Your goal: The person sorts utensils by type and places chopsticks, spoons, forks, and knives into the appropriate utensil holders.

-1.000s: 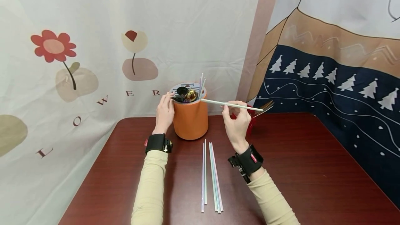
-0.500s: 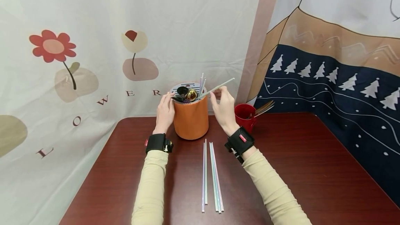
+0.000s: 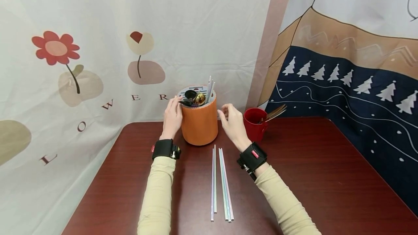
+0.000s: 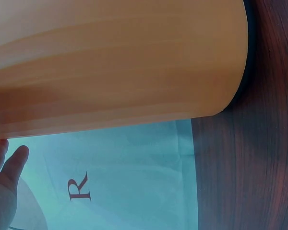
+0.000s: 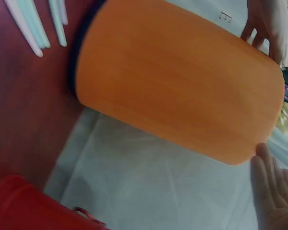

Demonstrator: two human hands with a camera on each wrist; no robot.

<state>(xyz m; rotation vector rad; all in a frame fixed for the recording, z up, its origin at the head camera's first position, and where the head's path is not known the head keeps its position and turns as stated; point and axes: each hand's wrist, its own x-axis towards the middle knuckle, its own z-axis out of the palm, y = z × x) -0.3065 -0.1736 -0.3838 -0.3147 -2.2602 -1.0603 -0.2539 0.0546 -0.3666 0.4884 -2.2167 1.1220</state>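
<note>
An orange utensil holder (image 3: 200,126) stands upright at the back of the table. My left hand (image 3: 172,117) rests its fingers against the holder's left side near the rim; in the left wrist view, fingertips (image 4: 22,152) show at its edge. Inside the holder are a black spoon (image 3: 190,94), a gold spoon (image 3: 199,99) and several pale chopsticks (image 3: 210,87) leaning at the right. Just right of the holder, my right hand (image 3: 234,124) hovers with loosely bent fingers and nothing in them. Several more pastel chopsticks (image 3: 225,184) lie on the table in front, in two groups.
A red mug (image 3: 255,126) stands close to the right hand, with gold and silver cutlery (image 3: 276,112) leaning out to the right. Behind the dark red wooden table (image 3: 313,177) hangs a printed cloth (image 3: 209,28).
The right hand brought a pale chopstick from the right to the holder and let it go inside. It has since drawn down to the right. The left hand stayed put.
</note>
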